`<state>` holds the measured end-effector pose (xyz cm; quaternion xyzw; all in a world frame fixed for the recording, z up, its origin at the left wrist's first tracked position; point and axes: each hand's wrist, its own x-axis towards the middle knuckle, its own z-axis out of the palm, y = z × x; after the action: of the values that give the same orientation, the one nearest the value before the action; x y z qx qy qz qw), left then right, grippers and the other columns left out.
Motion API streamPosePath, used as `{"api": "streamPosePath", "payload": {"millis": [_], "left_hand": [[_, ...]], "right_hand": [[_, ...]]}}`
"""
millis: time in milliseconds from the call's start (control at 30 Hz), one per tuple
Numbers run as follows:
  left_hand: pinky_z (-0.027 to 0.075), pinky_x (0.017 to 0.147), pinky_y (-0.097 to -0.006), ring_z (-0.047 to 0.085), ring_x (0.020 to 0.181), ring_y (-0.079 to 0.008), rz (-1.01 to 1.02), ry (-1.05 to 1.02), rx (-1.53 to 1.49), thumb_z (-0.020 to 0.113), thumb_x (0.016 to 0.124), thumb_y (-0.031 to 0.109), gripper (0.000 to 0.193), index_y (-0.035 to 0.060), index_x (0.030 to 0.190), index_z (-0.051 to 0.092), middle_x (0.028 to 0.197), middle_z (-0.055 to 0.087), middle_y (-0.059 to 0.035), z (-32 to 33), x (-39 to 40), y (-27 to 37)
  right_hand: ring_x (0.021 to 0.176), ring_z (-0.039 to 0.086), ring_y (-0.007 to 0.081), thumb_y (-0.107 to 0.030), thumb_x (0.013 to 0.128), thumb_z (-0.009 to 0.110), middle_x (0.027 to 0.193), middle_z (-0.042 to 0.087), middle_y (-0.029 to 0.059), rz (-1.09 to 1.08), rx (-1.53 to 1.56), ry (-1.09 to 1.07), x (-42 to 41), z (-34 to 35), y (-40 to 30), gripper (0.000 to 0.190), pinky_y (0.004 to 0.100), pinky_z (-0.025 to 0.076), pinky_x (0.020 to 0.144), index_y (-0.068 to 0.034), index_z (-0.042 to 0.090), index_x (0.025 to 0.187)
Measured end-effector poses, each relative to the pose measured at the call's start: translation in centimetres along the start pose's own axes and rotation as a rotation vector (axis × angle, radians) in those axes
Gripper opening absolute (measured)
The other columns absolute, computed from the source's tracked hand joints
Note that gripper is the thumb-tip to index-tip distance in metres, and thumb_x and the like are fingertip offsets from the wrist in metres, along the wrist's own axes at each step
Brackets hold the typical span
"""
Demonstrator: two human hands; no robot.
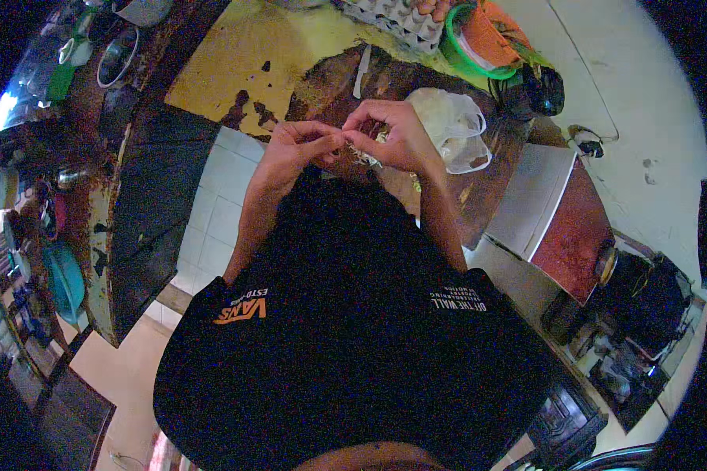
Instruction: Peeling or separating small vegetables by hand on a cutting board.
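Observation:
My left hand [303,144] and my right hand [395,135] meet in front of my chest, thumb and forefinger of each pinched together. The fingertips touch or nearly touch; anything held between them is too small to make out. Beneath my right hand lies a loose heap of thin pale strands that look like bean sprouts [365,158], partly covered by the hand. A translucent plastic bag [448,126] with whitish contents stands just right of that hand. Beyond both hands, a knife [362,72] with a pale blade or handle lies on the worn brown tabletop [330,88].
At the far edge are a grey egg tray [397,23] with some eggs and a green-rimmed basket [477,59] beside an orange container [492,35]. A red and grey box-like object [571,229] stands at right. Shelves with bowls and a teal basin [65,282] line the left.

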<state>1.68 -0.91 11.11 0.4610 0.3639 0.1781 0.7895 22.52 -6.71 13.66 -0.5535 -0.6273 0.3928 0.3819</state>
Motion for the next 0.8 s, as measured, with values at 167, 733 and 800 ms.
{"api": "streamPosePath", "payload": {"millis": [167,733,800], "left_hand": [[0.051,0.061,-0.0228,0.063,0.068,-0.0094,0.014,0.049,0.009,0.076,0.083,0.014,0.019,-0.001,0.093,0.072,0.082,0.07,-0.0046,-0.5,-0.1,-0.1],[0.05,0.061,-0.0234,0.063,0.066,-0.0093,0.073,0.038,0.128,0.072,0.084,0.009,0.012,-0.0021,0.09,0.072,0.075,0.069,-0.0043,-7.2,-0.4,-1.7],[0.051,0.064,-0.0248,0.063,0.068,-0.0106,0.007,0.004,-0.02,0.071,0.084,0.01,0.013,-0.0013,0.09,0.072,0.078,0.069,-0.0046,-8.0,-0.7,-2.5]], "right_hand": [[0.073,0.064,0.0205,-0.015,0.074,0.07,0.077,0.065,0.009,-0.026,-0.187,-0.059,1.3,1.1,-0.1,0.015,0.032,0.051,0.067,-0.003,0.063,0.081],[0.063,0.06,0.0227,-0.012,0.073,0.068,0.071,0.058,0.0096,-0.131,-0.24,-0.104,4.9,6.9,1.0,0.015,0.0325,0.048,0.059,-0.003,0.057,0.078],[0.063,0.06,0.0223,-0.012,0.074,0.068,0.07,0.059,0.0094,-0.114,-0.249,-0.125,5.3,7.2,0.9,0.014,0.0319,0.049,0.059,-0.003,0.058,0.077]]}}
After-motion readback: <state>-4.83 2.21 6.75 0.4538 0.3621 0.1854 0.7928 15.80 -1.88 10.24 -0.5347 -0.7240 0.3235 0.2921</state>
